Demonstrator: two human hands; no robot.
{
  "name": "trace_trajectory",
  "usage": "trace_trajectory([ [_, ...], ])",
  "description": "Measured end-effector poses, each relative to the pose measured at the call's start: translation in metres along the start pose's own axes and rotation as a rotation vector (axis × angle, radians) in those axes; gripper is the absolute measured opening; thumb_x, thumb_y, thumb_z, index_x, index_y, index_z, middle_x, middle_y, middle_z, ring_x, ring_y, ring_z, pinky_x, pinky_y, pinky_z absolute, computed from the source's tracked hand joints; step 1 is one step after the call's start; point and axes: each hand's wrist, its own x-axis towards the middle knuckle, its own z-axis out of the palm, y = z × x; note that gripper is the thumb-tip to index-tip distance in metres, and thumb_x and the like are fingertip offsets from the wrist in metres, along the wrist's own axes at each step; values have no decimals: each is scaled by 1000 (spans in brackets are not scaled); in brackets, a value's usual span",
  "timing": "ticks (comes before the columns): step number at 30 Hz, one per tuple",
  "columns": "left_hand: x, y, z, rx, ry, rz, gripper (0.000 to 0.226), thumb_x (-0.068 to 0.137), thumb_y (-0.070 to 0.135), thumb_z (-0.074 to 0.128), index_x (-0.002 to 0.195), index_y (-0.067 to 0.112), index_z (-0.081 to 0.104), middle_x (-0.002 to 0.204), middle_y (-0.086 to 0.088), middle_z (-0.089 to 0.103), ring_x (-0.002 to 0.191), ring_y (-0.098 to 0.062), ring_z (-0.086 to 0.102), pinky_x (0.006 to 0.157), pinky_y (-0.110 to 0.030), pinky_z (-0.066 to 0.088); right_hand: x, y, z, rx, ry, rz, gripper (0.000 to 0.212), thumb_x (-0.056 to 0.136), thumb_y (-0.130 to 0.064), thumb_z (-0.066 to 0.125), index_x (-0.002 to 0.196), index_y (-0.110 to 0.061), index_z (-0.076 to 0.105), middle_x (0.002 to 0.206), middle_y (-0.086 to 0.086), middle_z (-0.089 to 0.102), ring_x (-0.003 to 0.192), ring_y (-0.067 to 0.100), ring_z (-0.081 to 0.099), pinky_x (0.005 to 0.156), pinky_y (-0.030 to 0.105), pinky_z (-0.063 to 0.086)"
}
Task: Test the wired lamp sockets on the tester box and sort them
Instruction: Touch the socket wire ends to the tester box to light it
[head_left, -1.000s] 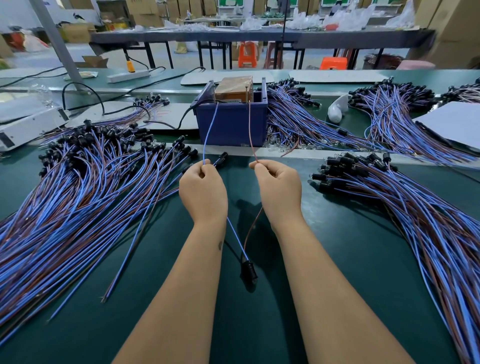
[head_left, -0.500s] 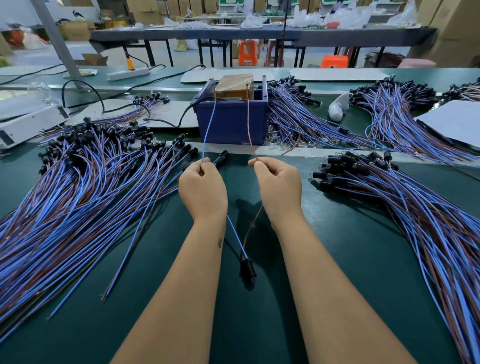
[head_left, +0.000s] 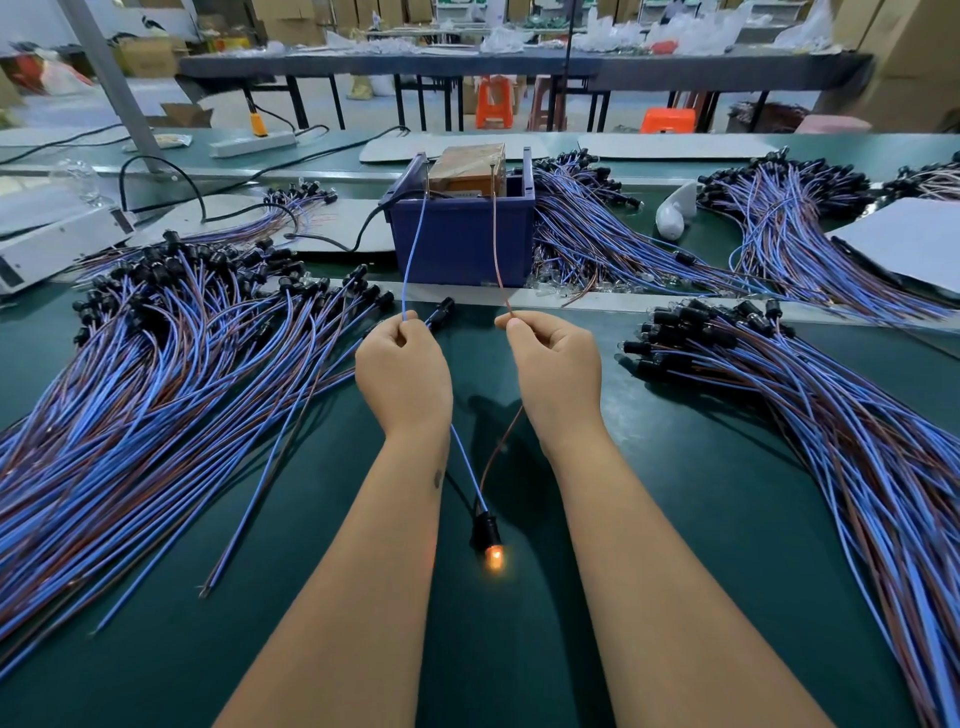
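On the left of the dark green table (head_left: 675, 519) lies a wide fan of blue-and-brown wired black sockets (head_left: 156, 374). Next, the left hand (head_left: 402, 371) pinches a thin blue wire (head_left: 413, 249) between thumb and curled fingers, and the right hand (head_left: 558, 366) pinches a thin brown wire (head_left: 497, 249) the same way. Both wires run straight up and away to the brown tester box sitting in a dark blue plastic bin (head_left: 462, 244), and down between the forearms to one small black lamp socket with a glowing orange bulb (head_left: 488, 543), lying on the table nearer the body than either hand. Its long axis runs roughly toward the person. On the far right spreads a second heap of wired sockets (head_left: 779, 395). Since the bulb glows, the sort presumably follows, and each hand sits about equally near its own side's pile.
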Motion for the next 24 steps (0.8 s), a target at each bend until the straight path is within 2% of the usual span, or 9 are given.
trace_trajectory([
  [4, 1, -2, 2, 12, -11, 17, 25, 92, 8, 44, 71, 4, 56, 46, 7, 24, 45, -13, 17, 46, -25, 17, 1, 1, 1, 0, 22, 0, 20, 92, -17, 56, 88, -27, 73, 65, -1, 65, 54, 1, 45, 52, 15, 40],
  [6, 2, -3, 3, 12, -16, 21, 27, 93, 8, 44, 70, 1, 56, 42, 12, 21, 44, -11, 16, 44, -24, 17, 1, 1, 1, -4, 21, -1, 20, 92, -17, 56, 90, -25, 74, 63, -4, 63, 50, 1, 43, 52, 16, 39],
  [8, 3, -4, 3, 16, -13, 21, 30, 94, 8, 45, 67, -2, 51, 38, 12, 21, 42, -10, 16, 41, -22, 17, 1, 2, 1, -19, 16, -2, 20, 92, -17, 55, 90, -26, 73, 65, 0, 64, 51, 1, 44, 55, 20, 41],
  [10, 3, -5, 3, 11, -9, 24, 28, 94, 9, 44, 71, -3, 56, 40, 12, 22, 43, -11, 17, 42, -23, 18, 1, 1, 0, -27, 11, -8, 20, 92, -17, 55, 89, -27, 73, 67, 3, 65, 52, 2, 45, 57, 23, 43],
  [14, 2, -4, 2, -12, -26, 25, 25, 92, 9, 42, 73, 12, 58, 46, 10, 27, 43, -10, 19, 42, -23, 19, -1, 1, 1, -47, 85, -54, 22, 92, -18, 52, 81, -26, 69, 50, -15, 50, 47, 4, 38, 51, 22, 34],
  [16, 1, -4, 2, -76, -84, -2, 26, 92, 11, 43, 79, 22, 64, 45, 13, 34, 42, -8, 25, 40, -21, 25, -2, 1, 2, -61, 138, -69, 22, 91, -21, 51, 75, -26, 65, 46, -16, 46, 49, 7, 38, 52, 25, 33],
  [18, 0, -1, 4, -138, -201, -24, 27, 93, 12, 48, 86, 26, 69, 50, 13, 48, 45, -7, 35, 44, -19, 32, -5, 0, 6, -76, 123, -99, 22, 91, -22, 52, 73, -27, 62, 50, -16, 49, 54, 7, 42, 54, 26, 34],
  [22, -3, 2, 10, -213, -400, -67, 28, 93, 6, 56, 81, 22, 75, 77, 4, 71, 72, -11, 62, 74, -25, 51, -8, 0, 12, -230, -29, -158, 20, 92, -24, 54, 73, -27, 61, 64, -10, 59, 66, 12, 53, 60, 29, 41],
  [24, -3, 1, 8, -259, -457, -69, 26, 92, 9, 58, 79, 21, 76, 78, 1, 73, 75, -14, 64, 73, -26, 52, -9, 2, 13, -271, -62, -147, 28, 92, -26, 54, 65, -23, 55, 56, -10, 52, 60, 12, 46, 57, 31, 35],
])
